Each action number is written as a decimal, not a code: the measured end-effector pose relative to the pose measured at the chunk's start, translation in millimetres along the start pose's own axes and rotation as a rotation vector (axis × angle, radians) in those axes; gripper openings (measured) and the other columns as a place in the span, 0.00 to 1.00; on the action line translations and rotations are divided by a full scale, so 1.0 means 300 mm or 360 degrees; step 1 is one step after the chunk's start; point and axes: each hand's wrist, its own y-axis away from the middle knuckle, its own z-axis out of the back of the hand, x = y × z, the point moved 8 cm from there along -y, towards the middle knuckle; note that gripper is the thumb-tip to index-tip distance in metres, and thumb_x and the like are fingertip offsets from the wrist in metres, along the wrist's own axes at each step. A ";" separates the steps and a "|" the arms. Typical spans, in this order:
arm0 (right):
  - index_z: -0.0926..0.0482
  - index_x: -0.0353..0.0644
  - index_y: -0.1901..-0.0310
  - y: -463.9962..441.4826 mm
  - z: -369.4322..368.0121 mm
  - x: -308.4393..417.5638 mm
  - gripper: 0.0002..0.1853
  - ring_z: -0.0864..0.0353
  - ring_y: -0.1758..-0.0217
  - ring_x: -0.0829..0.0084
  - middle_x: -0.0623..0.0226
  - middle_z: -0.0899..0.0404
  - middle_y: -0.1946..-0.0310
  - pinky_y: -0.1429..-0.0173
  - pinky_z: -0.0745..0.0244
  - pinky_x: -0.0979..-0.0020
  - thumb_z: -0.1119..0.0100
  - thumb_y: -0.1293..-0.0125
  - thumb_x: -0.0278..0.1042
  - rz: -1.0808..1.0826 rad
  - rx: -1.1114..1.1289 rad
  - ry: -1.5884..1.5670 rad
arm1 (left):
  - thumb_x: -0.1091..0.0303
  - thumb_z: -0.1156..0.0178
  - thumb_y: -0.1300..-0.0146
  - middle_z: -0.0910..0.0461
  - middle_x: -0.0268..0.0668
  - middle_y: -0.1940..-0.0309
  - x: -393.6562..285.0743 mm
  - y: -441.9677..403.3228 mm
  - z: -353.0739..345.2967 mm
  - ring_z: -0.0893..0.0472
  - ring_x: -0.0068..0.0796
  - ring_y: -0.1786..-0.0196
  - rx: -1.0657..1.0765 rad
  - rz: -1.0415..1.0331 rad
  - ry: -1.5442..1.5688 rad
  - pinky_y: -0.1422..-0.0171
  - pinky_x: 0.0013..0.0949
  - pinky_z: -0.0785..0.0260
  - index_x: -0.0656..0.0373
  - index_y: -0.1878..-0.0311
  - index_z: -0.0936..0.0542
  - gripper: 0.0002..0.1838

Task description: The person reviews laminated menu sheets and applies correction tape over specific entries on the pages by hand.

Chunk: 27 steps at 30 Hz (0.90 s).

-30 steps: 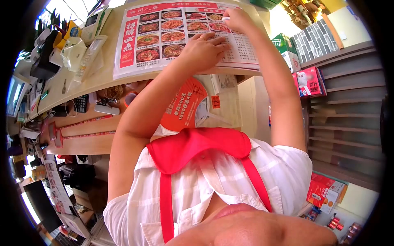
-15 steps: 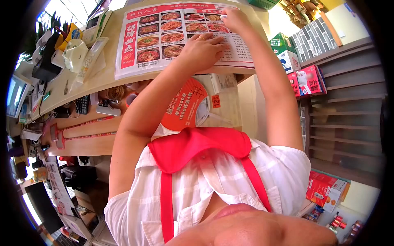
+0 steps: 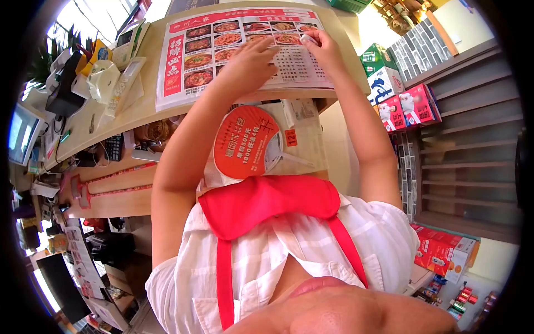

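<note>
A large menu sheet (image 3: 300, 69) with food photos and red borders lies flat on the wooden counter. My left hand (image 3: 251, 64) rests on the middle of the sheet, fingers stretched out over the photos and holding nothing that I can see. Near the sheet's right edge, my right hand (image 3: 324, 53) pinches a small white object (image 3: 305, 38) between thumb and fingers. Most of that object is hidden by the fingers, so its kind does not show.
Left on the counter (image 3: 150, 72) stand a white handheld device (image 3: 129, 78), a plastic-wrapped item and a screen (image 3: 25, 131). Below, a shelf holds a red round fan (image 3: 245, 142) and a keyboard (image 3: 114, 147). Red boxes (image 3: 409, 108) and a green-and-white carton (image 3: 384, 75) stand right.
My right hand has come down from the menu's top right corner, still pinching the white object. My left hand has slid left and slightly up across the sheet.
</note>
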 end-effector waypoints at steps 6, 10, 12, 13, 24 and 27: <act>0.22 0.40 0.58 0.004 -0.075 0.112 0.12 0.20 0.58 0.67 0.59 0.19 0.61 0.53 0.26 0.66 0.41 0.39 0.37 0.0209 0.0224 0.0773 | 0.57 0.49 0.35 0.35 0.37 0.35 0.072 0.096 0.002 0.39 0.43 0.32 0.0024 0.0125 -0.0117 0.28 0.45 0.49 0.48 0.38 0.30 0.22; 0.22 0.39 0.59 0.021 -0.206 0.214 0.12 0.20 0.58 0.61 0.58 0.19 0.61 0.53 0.26 0.63 0.42 0.39 0.37 0.0403 0.0376 0.1057 | 0.57 0.51 0.34 0.34 0.33 0.35 0.045 0.102 0.001 0.38 0.41 0.32 0.0066 0.0051 -0.0284 0.29 0.45 0.50 0.42 0.38 0.30 0.21; 0.23 0.37 0.60 0.030 -0.247 0.242 0.11 0.20 0.58 0.58 0.54 0.20 0.63 0.52 0.26 0.60 0.43 0.39 0.35 0.0547 0.0396 0.1153 | 0.57 0.52 0.34 0.33 0.31 0.35 0.044 0.101 0.004 0.38 0.40 0.32 0.0030 0.0030 -0.0325 0.29 0.45 0.50 0.41 0.38 0.30 0.21; 0.23 0.37 0.60 0.033 -0.264 0.239 0.10 0.20 0.58 0.57 0.52 0.21 0.63 0.52 0.26 0.60 0.44 0.40 0.34 0.0653 0.0381 0.1246 | 0.57 0.52 0.33 0.33 0.31 0.35 0.044 0.104 0.005 0.38 0.39 0.32 0.0015 0.0024 -0.0345 0.29 0.45 0.50 0.40 0.38 0.30 0.21; 0.22 0.38 0.64 -0.025 -0.291 0.217 0.09 0.21 0.57 0.55 0.52 0.21 0.63 0.52 0.27 0.58 0.43 0.44 0.34 0.0428 0.0524 0.1351 | 0.55 0.54 0.33 0.33 0.31 0.36 0.036 0.102 0.014 0.38 0.37 0.32 0.0048 0.0019 -0.0357 0.29 0.44 0.52 0.41 0.37 0.30 0.21; 0.22 0.38 0.63 -0.050 -0.291 0.210 0.10 0.21 0.57 0.55 0.52 0.21 0.63 0.51 0.27 0.59 0.42 0.44 0.34 0.0476 0.0413 0.1337 | 0.55 0.53 0.34 0.33 0.31 0.36 0.035 0.106 0.011 0.38 0.37 0.32 0.0028 0.0010 -0.0339 0.29 0.44 0.52 0.41 0.37 0.30 0.22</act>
